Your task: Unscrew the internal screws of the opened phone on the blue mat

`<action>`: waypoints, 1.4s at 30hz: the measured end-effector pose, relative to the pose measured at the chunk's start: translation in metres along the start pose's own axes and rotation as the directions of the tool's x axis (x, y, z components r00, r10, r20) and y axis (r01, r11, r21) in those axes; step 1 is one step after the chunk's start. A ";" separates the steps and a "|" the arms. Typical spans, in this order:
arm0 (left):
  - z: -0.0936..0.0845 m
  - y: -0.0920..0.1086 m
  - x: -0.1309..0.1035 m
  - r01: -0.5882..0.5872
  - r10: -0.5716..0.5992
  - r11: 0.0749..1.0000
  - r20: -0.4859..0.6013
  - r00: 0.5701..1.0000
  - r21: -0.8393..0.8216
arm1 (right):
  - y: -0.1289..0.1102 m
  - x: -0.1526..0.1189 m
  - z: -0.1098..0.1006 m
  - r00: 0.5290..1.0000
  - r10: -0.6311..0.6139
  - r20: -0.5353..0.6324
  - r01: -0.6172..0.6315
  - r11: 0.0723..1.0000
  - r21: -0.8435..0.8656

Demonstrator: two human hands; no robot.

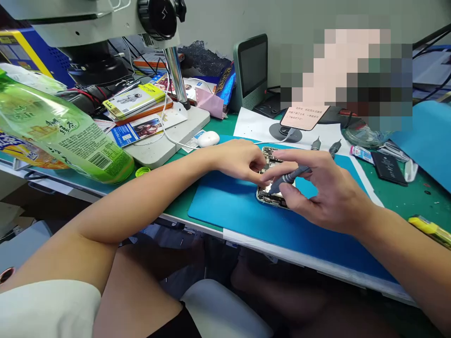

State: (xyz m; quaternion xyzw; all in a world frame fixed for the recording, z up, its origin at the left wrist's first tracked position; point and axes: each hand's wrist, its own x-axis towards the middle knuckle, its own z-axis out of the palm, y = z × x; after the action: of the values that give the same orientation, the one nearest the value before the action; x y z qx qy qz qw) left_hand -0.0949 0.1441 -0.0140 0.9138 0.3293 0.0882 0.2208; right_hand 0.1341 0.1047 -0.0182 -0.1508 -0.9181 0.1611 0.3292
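Observation:
An opened smartphone [273, 198] with its inner parts bare lies on the blue mat [225, 199]. My right hand [326, 195] is closed around a slim grey screwdriver [291, 176], tilted so that its tip points down at the lower part of the phone. My left hand [241, 160] rests at the phone's left edge, its fingers curled and thumb and forefinger close together. Whatever the left fingertips hold, if anything, is hidden. Two more grey tool handles, one upright-looking handle [316, 143] and another beside it [335, 148], show just beyond my right hand.
Left stand a microscope [155, 21] on a pale base and a large green bottle [70, 124]. Behind the mat are a white mouse [208, 139], a small screen device [251, 70] and a phone on a stand [305, 117]. A black battery [389, 168] and yellow-handled tool [428, 227] lie right.

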 end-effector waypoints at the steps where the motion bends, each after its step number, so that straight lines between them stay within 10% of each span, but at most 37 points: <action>1: 0.000 0.000 0.000 -0.001 0.001 1.000 0.001 1.000 0.003 | 0.000 0.000 0.000 1.000 0.005 -0.010 -0.005 1.000 -0.003; 42: 0.001 -0.002 0.001 0.000 0.000 1.000 0.004 1.000 0.027 | 0.005 -0.004 0.001 0.989 0.145 -0.012 -0.143 0.982 0.127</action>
State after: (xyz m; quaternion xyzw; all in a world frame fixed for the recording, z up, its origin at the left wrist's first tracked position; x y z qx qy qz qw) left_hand -0.0945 0.1459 -0.0157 0.9169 0.3301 0.0821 0.2089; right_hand 0.1373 0.1073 -0.0229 -0.1976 -0.8893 0.2403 0.3353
